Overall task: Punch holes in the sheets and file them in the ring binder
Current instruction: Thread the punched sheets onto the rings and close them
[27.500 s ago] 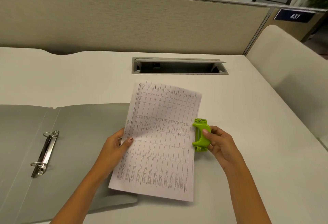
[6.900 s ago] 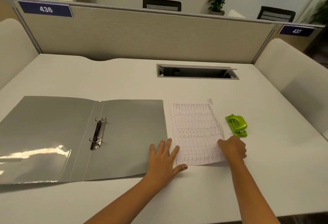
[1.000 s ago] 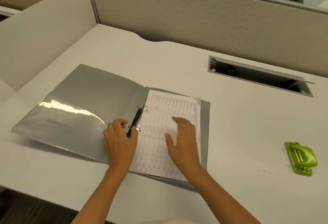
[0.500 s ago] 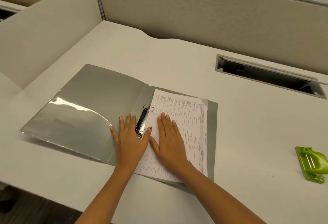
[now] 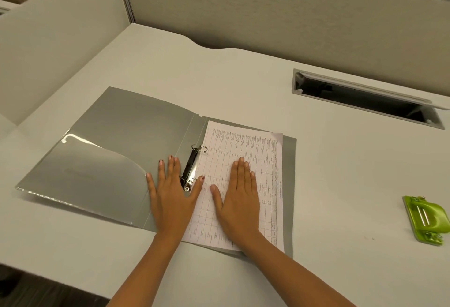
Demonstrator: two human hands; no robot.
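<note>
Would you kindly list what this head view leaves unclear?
- Printed table sheet: text too small.
- Lower metal ring: partly hidden by the left hand; whether shut, unclear.
- Green hole punch: cut off by the right edge.
- Sheet's punched holes: not discernible.

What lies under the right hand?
The right hand lies flat on the sheet, which rests on the binder. The print under the palm is hidden.
</note>
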